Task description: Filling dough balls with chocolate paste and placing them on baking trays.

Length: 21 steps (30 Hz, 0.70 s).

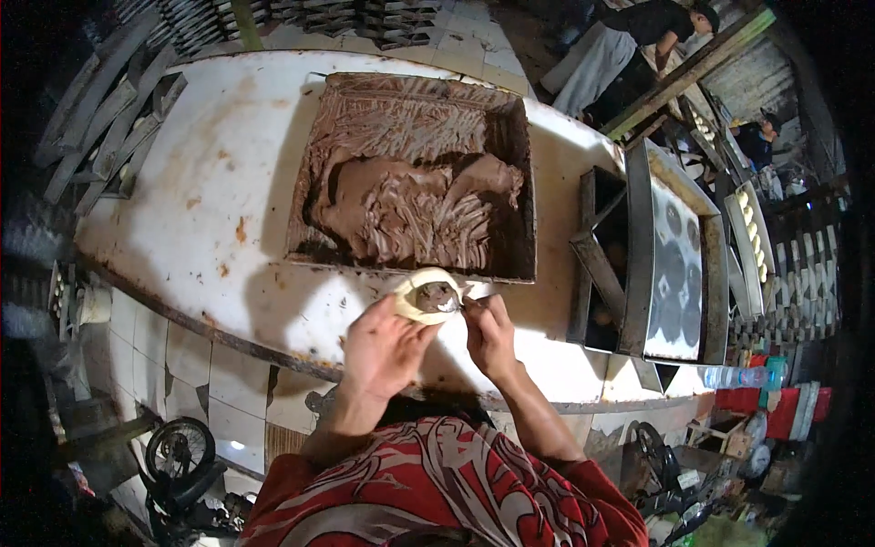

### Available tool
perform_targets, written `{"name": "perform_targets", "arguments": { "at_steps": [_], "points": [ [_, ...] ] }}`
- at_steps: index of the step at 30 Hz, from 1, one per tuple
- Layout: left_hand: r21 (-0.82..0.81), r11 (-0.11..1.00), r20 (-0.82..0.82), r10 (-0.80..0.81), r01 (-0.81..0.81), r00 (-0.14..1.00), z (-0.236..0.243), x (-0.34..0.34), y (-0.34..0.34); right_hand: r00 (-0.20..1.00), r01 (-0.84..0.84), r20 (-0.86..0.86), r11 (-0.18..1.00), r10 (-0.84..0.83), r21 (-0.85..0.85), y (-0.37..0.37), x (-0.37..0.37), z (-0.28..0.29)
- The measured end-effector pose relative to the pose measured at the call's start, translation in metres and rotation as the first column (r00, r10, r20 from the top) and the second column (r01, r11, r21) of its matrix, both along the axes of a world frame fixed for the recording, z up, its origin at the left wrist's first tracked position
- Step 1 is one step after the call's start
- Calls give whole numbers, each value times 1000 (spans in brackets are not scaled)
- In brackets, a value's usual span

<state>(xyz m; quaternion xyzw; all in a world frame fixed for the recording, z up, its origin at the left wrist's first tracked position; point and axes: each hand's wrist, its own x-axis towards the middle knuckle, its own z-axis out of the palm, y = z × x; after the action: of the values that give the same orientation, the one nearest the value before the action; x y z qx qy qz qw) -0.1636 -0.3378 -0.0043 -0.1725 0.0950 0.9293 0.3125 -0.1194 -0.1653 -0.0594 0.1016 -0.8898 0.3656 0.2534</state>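
Note:
My left hand [387, 351] cups a flattened round of pale dough [407, 305], its fingers curled around the underside. A dollop of brown paste [435, 295] sits in the middle of the dough. My right hand [490, 335] is closed around the handle of a small metal spreading tool [448, 304], whose tip rests in the paste; its exact shape is partly hidden. Just beyond both hands stands a square metal tray [530, 205] with a thick mass of the same brown paste [392, 208] heaped toward its near half.
The tray stands on a stained white table [200, 173] with a worn near edge. Dark metal racks or moulds [638, 255] stand at the right. Wooden slats [109, 128] are stacked at the far left. Another person [629, 46] bends at the far right. A motorbike [182, 456] is parked below left.

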Motion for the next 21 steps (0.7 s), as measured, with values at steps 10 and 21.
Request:
{"name": "perform_targets", "arguments": {
  "at_steps": [10,21],
  "points": [
    [42,980,-178,200,-196,964,-58,113,42,952,305,-46,936,-302,178,81,50,-73],
    [-381,924,-170,-41,-28,985,-24,253,74,508,-589,509,711,695,-383,76,159,72]
  ]
}}
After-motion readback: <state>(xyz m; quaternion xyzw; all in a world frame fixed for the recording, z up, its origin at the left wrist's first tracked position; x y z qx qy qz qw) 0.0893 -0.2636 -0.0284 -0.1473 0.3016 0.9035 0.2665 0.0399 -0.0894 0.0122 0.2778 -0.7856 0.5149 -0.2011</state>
